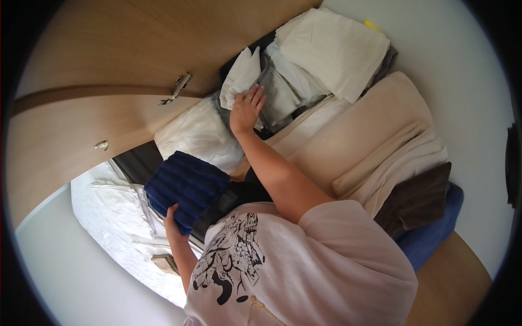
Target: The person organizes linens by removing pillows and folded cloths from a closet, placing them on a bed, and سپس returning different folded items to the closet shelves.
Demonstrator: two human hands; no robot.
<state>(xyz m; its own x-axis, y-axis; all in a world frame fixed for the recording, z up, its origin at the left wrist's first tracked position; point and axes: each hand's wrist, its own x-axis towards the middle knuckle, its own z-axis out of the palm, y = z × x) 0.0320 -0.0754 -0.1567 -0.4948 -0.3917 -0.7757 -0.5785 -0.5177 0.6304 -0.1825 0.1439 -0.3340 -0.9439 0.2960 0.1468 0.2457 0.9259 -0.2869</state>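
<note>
A folded navy blue towel point(187, 187) with a ribbed, plush surface is held up in front of my body. My left hand point(171, 217) grips its lower left edge, the thumb on the near face and the other fingers hidden behind. Farther off, my right hand point(248, 110) reaches to a bunched white cloth point(242, 73), its fingers stretched out against the right side of the cloth. Beside those fingers lie grey and white folded fabrics point(280, 100). Below the right hand sits a plastic-wrapped white bundle point(204, 133).
A large folded white sheet point(334, 49) tops the far pile. Beige folded blankets point(370, 136), a dark brown cloth point(416, 198) and a blue one point(435, 233) lie to the right. A wooden panel point(125, 49) with a metal hinge point(178, 88) stands at the left, above white bedding point(119, 212).
</note>
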